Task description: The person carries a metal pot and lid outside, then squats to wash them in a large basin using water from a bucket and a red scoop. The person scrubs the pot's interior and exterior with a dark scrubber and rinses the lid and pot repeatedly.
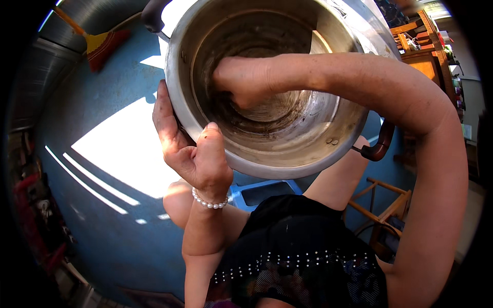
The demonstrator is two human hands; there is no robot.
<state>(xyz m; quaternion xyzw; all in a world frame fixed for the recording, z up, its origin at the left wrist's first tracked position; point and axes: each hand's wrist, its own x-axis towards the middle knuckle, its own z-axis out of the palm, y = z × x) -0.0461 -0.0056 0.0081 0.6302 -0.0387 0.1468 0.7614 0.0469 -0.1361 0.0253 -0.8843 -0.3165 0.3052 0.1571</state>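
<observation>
A large metal cooking pot is tilted toward me, its mouth facing up at my head. Brown, dirty rings mark its inner bottom and wall. My left hand grips the pot's near left rim, thumb on the rim and fingers round the outside. Deep inside the pot, my right hand is curled with its fingers bent down against the inner wall. Whatever those fingers hold is hidden under the hand. One dark handle sticks out at the pot's lower right, another dark handle at its upper left.
Below the pot, between my legs, stands a blue plastic stool. A broom with yellow and red bristles leans at the far left. Wooden furniture stands at the far right, and a small wooden frame nearer. Bright sunlight falls on the blue floor.
</observation>
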